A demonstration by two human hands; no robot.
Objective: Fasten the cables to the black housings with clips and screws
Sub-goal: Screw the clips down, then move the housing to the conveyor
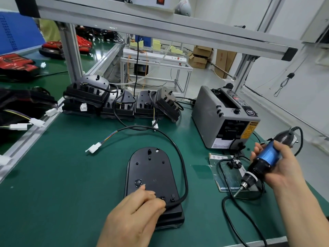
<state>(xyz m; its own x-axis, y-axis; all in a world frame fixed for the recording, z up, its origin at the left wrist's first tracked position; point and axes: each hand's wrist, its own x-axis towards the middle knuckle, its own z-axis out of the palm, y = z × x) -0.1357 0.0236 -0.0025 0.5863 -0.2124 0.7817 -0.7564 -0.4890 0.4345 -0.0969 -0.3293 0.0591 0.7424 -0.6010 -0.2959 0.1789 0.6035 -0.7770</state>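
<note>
Nearest the camera, the left hand [135, 211] lies palm down over the square near end of the black housing [153, 173]. Its fingers are bent, and the thumb and a fingertip pinch the cable [184, 173] where it meets the housing's near right corner. 1 finger reaches further out and touches the housing's back.

The housing lies flat on the green mat [62, 184]. Its long axis runs away from the person, leaning slightly left, with the rounded end farthest. The cable runs up just beside the right edge and arcs leftward past the rounded end. It finishes in coloured wires and a white connector [94, 147] on the mat, to the housing's far left.

To the right, the right hand [279, 166] is raised off the mat, forearm coming in from the lower right, fingers wrapped round the blue body of an electric screwdriver [263, 161]. The tool slants from upper right to lower left, with its bit pointing down over a clear plastic bag [229, 177].

Beyond that stands a grey tape dispenser [222, 118]. At the far edge of the mat, more housings [117, 102] with cables are crowded in a row below the aluminium frame [160, 27].
</note>
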